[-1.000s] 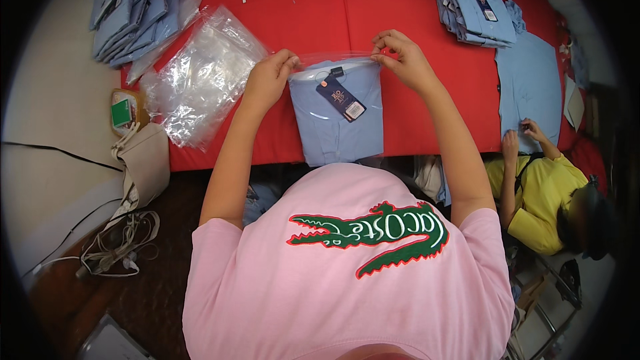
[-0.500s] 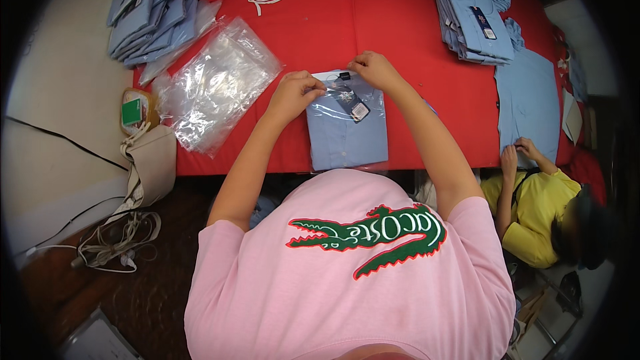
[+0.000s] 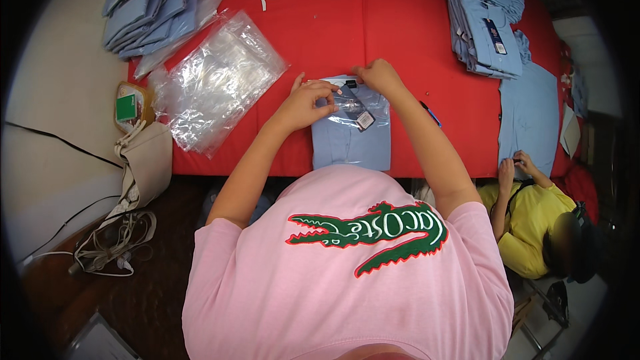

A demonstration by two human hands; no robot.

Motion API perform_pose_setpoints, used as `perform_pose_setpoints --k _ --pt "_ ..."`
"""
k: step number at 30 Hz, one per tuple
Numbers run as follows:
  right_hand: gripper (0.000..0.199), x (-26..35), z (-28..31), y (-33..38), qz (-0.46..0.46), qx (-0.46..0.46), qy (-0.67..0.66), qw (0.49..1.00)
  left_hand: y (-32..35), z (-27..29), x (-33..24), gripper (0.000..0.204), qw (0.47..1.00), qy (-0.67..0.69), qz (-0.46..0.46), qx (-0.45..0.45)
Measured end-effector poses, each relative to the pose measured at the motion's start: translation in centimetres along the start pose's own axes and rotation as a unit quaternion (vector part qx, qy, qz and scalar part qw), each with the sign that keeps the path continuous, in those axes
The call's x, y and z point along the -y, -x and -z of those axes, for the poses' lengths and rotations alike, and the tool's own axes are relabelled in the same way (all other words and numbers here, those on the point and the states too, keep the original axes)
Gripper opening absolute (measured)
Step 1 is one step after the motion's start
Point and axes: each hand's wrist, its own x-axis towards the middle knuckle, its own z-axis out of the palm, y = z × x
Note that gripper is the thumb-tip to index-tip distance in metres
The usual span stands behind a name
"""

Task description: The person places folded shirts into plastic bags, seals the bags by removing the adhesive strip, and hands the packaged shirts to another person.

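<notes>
A folded light-blue shirt (image 3: 343,149) lies on the red-covered table right in front of me, inside a clear plastic bag (image 3: 381,115). Through the film show its collar at the far end and a dark hang tag (image 3: 352,107) with a white label. My left hand (image 3: 311,102) is over the bag's far left corner, thumb and fingers closed in a pinch on the film, one finger raised. At the far right corner my right hand (image 3: 379,77) pinches the bag's upper edge. Both fingertips partly hide that edge.
Left of me lies a stack of clear bags (image 3: 223,80); beyond it, bagged blue shirts (image 3: 147,13). A blue pen (image 3: 432,115) is beside my right forearm. Folded shirts (image 3: 483,40) are piled far right, where a co-worker in yellow (image 3: 533,220) handles another shirt (image 3: 530,107).
My left hand has slid right and inward over the bag, its fingers curling more and one finger lifting. My right hand stays at the far right corner. The whole view has shifted slightly.
</notes>
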Motion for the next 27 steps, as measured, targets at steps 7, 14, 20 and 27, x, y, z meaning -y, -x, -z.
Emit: perform_pose_setpoints --k 7,14,20,27 --pt "0.025 -1.3 -1.6 -0.7 0.072 0.101 -0.187 0.974 -0.8 -1.0 1.1 0.021 0.999 0.032 0.015 0.002" --pt "0.020 -2.3 -1.2 0.7 0.156 0.113 -0.217 0.957 -0.5 -0.1 0.2 0.015 0.986 0.155 0.060 0.001" --pt "0.016 -1.0 0.1 1.8 0.214 0.133 -0.054 0.966 -0.8 -0.1 0.7 0.019 0.997 0.067 0.049 -0.006" --pt "0.026 -4.3 1.2 3.1 0.245 0.140 -0.060 0.957 -0.6 -0.7 0.9 0.022 0.999 0.030 0.003 0.028"
